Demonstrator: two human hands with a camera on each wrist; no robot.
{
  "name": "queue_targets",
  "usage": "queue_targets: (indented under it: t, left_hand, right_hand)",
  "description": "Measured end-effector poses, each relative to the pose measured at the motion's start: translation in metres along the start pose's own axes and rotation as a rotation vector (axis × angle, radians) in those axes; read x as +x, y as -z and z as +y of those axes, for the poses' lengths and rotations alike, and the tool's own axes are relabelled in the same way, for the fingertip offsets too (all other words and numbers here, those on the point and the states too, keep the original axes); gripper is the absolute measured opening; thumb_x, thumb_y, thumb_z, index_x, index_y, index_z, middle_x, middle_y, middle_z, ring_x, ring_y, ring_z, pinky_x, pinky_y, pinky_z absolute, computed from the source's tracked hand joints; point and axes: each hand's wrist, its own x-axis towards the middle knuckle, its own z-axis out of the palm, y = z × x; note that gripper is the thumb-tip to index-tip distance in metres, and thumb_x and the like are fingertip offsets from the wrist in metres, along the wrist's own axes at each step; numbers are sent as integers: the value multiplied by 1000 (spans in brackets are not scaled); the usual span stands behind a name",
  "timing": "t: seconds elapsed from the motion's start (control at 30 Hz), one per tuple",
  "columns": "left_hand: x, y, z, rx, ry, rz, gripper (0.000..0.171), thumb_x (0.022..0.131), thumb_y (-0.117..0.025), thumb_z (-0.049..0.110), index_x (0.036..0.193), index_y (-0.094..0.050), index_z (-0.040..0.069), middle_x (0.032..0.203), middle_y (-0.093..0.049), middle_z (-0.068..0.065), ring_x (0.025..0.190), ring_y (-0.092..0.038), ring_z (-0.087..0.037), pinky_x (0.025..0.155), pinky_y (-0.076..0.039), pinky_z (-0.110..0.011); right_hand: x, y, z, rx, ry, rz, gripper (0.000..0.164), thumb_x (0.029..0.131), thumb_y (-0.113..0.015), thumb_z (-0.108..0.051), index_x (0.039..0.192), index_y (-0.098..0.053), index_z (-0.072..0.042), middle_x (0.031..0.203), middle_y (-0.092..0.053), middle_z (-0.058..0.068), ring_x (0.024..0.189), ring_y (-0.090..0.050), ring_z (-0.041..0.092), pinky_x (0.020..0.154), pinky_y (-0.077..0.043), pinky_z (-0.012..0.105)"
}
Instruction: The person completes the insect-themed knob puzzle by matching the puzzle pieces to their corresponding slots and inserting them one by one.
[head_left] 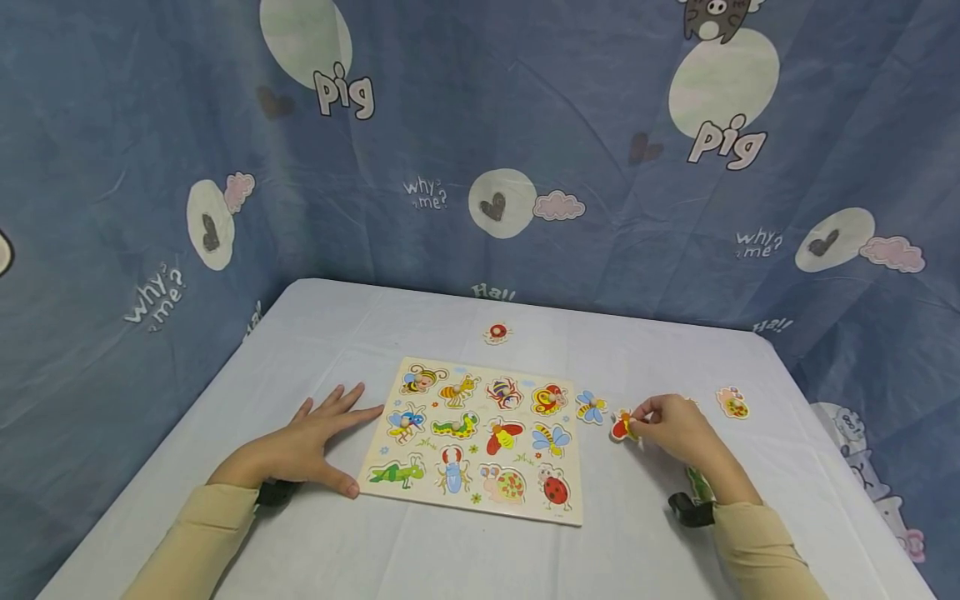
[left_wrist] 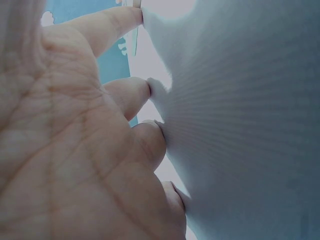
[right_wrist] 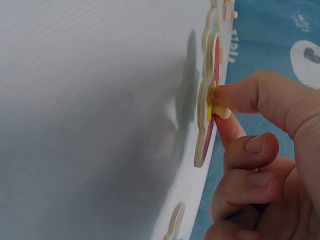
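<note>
My right hand (head_left: 678, 429) pinches a red and yellow winged-insect puzzle piece (head_left: 622, 426) by its small knob, between thumb and forefinger. In the right wrist view the piece (right_wrist: 204, 105) stands edge-on over the white cloth, its shadow beside it. To its left lies the wooden insect puzzle board (head_left: 480, 450), with knobbed pieces in its upper part and a red-winged insect picture (head_left: 503, 436) in the middle row. My left hand (head_left: 307, 446) rests with fingers spread on the cloth, forefinger and thumb at the board's left edge.
A blue-winged bee piece (head_left: 592, 407) lies against the board's right side. A ladybug piece (head_left: 497, 333) is behind the board and a snail piece (head_left: 732, 402) at the far right. Under my right wrist a green piece (head_left: 699, 485) partly shows. Patterned blue curtains (head_left: 480, 125) surround the table.
</note>
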Motion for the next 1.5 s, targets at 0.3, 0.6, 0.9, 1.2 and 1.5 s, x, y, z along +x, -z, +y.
queue_targets:
  t: [0.3,0.6,0.9,1.2,1.5]
  left_hand:
    - [-2,1,3,-2,5,-4,122,60,-100,57,164,-46,25,179,-14,-24,164,-2,-58,122,4,-85]
    - [-1,1,2,-1,7,-4,122,60,-100,57,165,-46,26,180,-13,-24,164,-1,-58,122,5,-84]
    - [-2,2,3,-3,4,-6,122,60,-100,58,165,-46,25,180,-13,-24,164,-2,-58,122,4,-85]
    - [-1,1,3,-1,5,-6,122,60,-100,58,165,-46,25,180,-14,-24,164,-2,-58,122,4,-85]
    - [-2,1,4,-7,10,-5,122,60,-100,58,165,-46,24,180,-14,-24,164,-1,-58,122,5,-84]
  right_hand:
    - [1,-2,-19,14,38,-6,16,91,-78,-19,98,-75,-6,70,-55,-1,66,-49,15,57,-37,27]
    - [8,-9,-37,20,83,-25,13,89,-79,-18,96,-75,-8,66,-53,-3,65,-49,15,58,-38,27]
    - [16,-21,-57,17,138,-47,9,88,-78,-16,93,-76,-9,64,-51,-3,64,-48,14,58,-38,27]
    - [23,-35,-76,32,146,-95,8,88,-79,-18,91,-75,-11,66,-52,-3,65,-49,14,59,-38,28]
    - [29,-48,-90,58,197,-127,8,87,-79,-17,88,-73,-12,67,-52,-4,61,-47,12,55,-37,25]
